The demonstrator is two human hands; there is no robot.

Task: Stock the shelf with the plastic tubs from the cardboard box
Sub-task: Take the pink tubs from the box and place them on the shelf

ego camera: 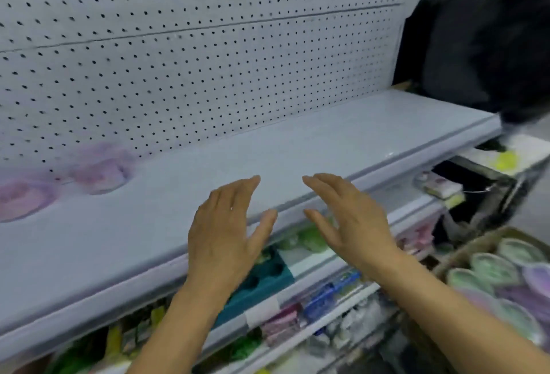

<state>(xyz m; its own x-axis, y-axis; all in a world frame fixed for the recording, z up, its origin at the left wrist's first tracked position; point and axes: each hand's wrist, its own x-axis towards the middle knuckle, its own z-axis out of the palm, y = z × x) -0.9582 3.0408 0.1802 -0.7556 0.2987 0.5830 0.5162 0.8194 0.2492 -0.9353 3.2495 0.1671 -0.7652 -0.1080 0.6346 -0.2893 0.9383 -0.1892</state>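
A long white shelf runs across the view under a pegboard back. Two blurred purple tubs stand on its far left. At the lower right a cardboard box holds several green and purple tubs. My left hand and my right hand hover side by side over the shelf's front edge, palms facing each other, fingers straight, holding nothing.
Lower shelves under the hands carry a teal tray, blue packets and other mixed goods. A large black object sits at the shelf's right end. The pegboard has no hooks on it.
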